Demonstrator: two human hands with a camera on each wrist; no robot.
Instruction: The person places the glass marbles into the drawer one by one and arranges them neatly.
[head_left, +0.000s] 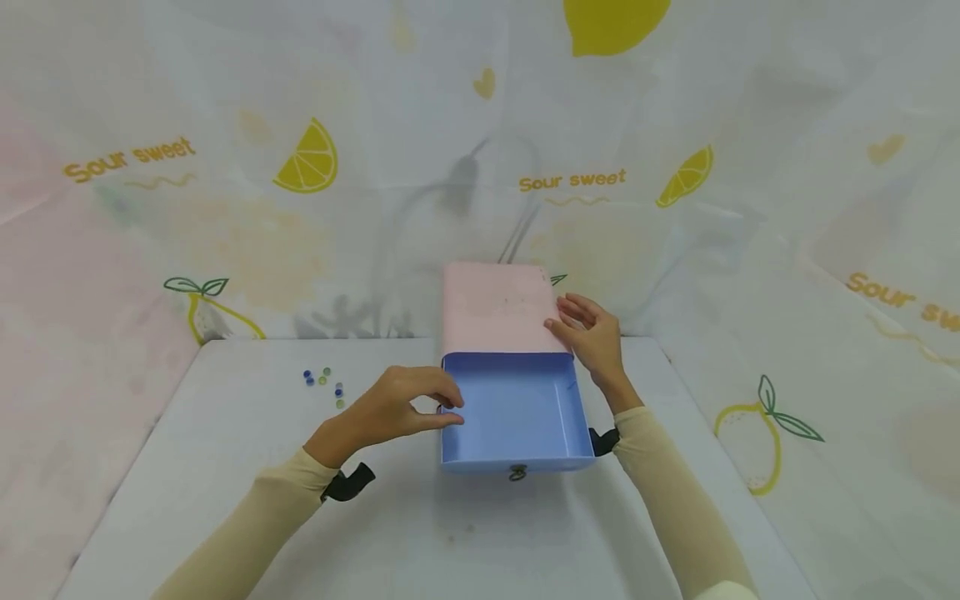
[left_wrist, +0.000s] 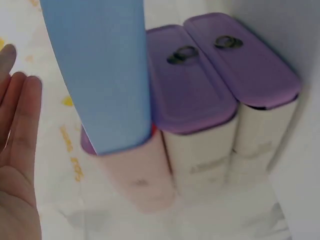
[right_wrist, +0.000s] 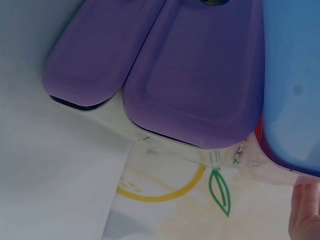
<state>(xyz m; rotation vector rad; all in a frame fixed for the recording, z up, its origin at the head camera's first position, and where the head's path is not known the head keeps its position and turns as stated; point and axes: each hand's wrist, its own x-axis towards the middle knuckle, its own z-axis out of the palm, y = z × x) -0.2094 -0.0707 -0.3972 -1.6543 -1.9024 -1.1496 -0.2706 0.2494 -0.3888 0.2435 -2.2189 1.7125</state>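
Note:
A small chest of drawers with a pink top (head_left: pixel 495 308) stands at the back of the table, its light blue drawer (head_left: pixel 517 408) pulled out towards me. My left hand (head_left: pixel 401 404) hovers at the drawer's left rim, thumb and fingertips a little apart over the edge. In the left wrist view the fingers (left_wrist: pixel 25 120) look straight, beside the blue drawer wall. My right hand (head_left: pixel 592 333) rests against the right edge of the pink top, its fingers lightly bent. The right wrist view shows those fingertips (right_wrist: pixel 302 200) at the chest's edge.
Several small blue and green glass beads (head_left: pixel 322 379) lie on the white table (head_left: pixel 247 450) to the left. Below the blue drawer are two purple drawer fronts (left_wrist: pixel 195 85) with ring pulls. A lemon-print cloth (head_left: pixel 420 167) hangs behind the table.

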